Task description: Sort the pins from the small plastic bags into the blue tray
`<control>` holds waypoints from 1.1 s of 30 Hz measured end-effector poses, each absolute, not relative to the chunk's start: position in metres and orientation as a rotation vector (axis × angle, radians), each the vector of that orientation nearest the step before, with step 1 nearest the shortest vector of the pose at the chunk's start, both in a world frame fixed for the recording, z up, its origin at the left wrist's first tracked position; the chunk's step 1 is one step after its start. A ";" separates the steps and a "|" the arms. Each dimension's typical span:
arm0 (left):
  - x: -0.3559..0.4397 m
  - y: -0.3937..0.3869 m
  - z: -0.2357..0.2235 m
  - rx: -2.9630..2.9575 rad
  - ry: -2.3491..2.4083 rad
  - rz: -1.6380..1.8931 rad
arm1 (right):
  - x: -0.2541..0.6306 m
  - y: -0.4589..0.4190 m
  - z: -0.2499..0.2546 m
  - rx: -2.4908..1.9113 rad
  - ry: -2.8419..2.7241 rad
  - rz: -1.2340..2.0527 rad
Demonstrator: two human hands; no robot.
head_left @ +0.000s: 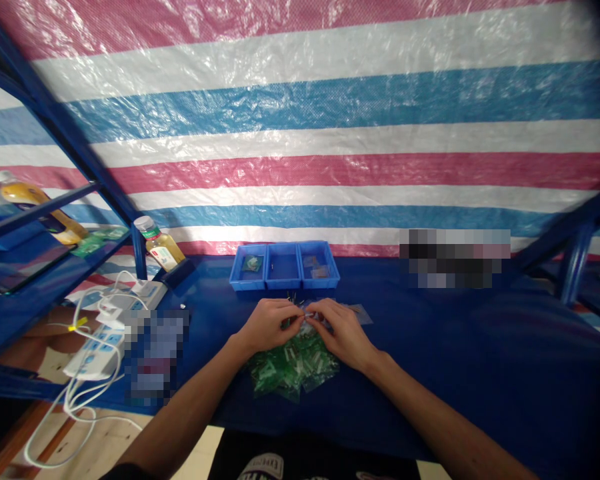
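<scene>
My left hand (270, 325) and my right hand (341, 331) meet over a blue table (455, 347), fingertips pinched together on a small clear plastic bag (304, 313). Both hands are closed. Beneath them lies a pile of small clear bags with green parts (293, 365). Just beyond my hands stands a blue tray with three compartments (284, 266), each holding a few small items. A flat clear packet (361, 312) lies to the right of my right hand.
A white power strip with cables (113, 320) lies at the left. Two bottles of yellow liquid, one (161, 247) by the tray and one (40, 203) on a blue shelf, stand at the left. A striped tarp (330, 133) hangs behind the table.
</scene>
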State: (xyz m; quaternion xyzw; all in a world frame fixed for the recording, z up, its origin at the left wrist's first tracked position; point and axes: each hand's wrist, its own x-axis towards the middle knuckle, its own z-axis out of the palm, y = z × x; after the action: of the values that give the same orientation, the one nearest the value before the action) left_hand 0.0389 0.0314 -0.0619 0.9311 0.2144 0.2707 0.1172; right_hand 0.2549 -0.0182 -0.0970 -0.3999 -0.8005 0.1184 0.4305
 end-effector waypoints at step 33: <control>0.036 0.035 -0.062 2.753 0.610 0.806 | 0.256 -0.019 -0.095 -1.000 -2.017 0.286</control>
State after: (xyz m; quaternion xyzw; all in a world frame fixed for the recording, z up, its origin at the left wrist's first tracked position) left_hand 0.0360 0.0347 -0.0623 0.9336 0.2069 0.2733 0.1044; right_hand 0.2556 -0.0192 -0.0945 -0.3994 -0.8056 0.1143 0.4224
